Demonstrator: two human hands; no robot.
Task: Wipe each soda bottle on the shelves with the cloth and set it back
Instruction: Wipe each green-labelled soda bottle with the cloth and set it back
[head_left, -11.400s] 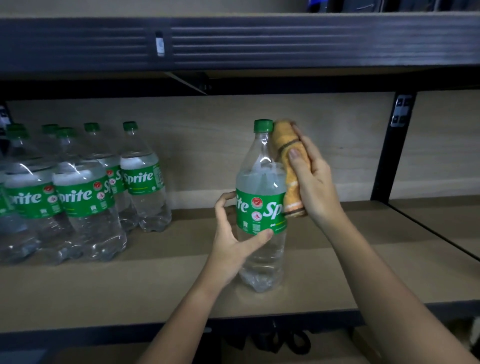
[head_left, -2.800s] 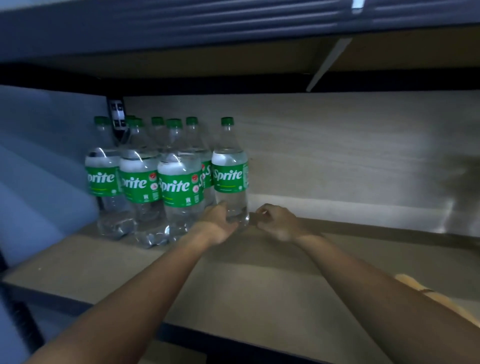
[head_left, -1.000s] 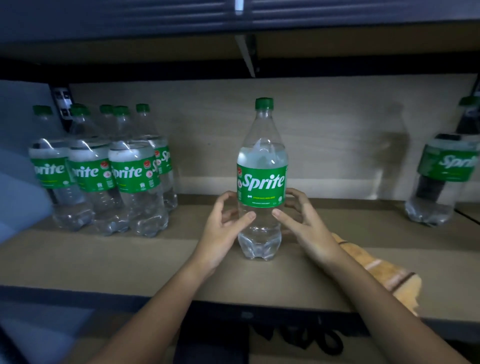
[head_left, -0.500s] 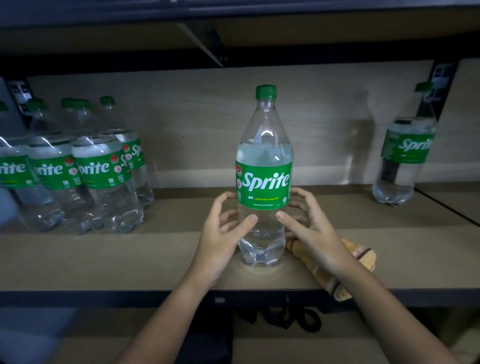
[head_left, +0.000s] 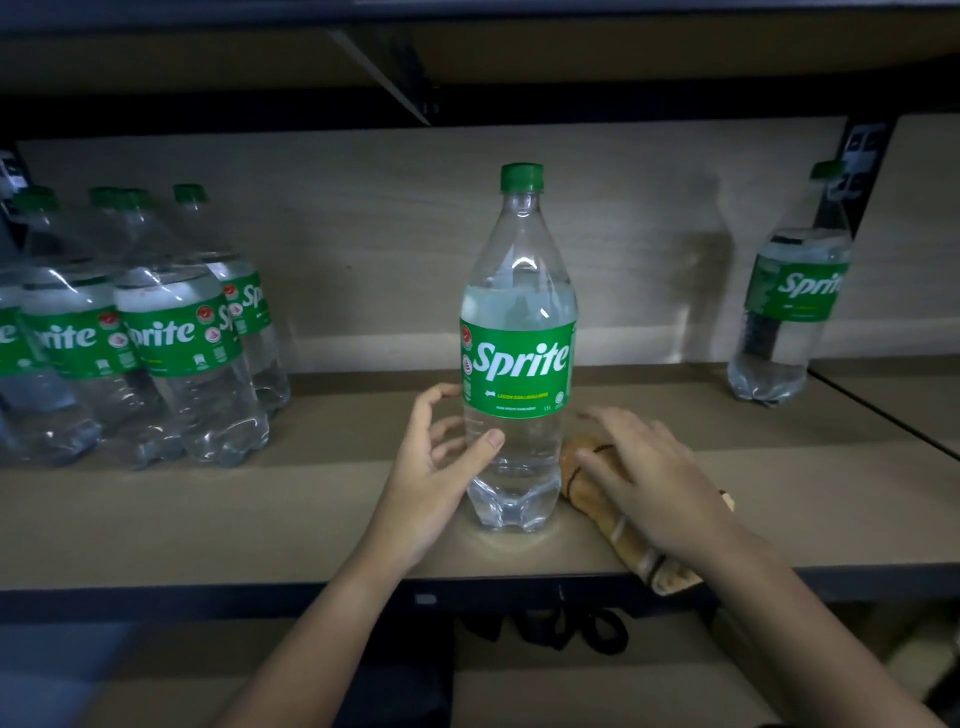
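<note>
Left hand (head_left: 441, 467) curls loosely round the clear ribbed bottle (head_left: 517, 353), thumb touching it, upright mid-shelf (head_left: 260, 519). Right hand (head_left: 654, 483), fingers spread flat, rests on the rolled tan cloth (head_left: 618, 530) at the bottle's 4 o'clock.

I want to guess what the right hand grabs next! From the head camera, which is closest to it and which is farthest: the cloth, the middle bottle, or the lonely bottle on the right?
1. Cloth: under the right hand.
2. Middle bottle: just left of it.
3. Lone bottle: far right, by the back wall.
</note>
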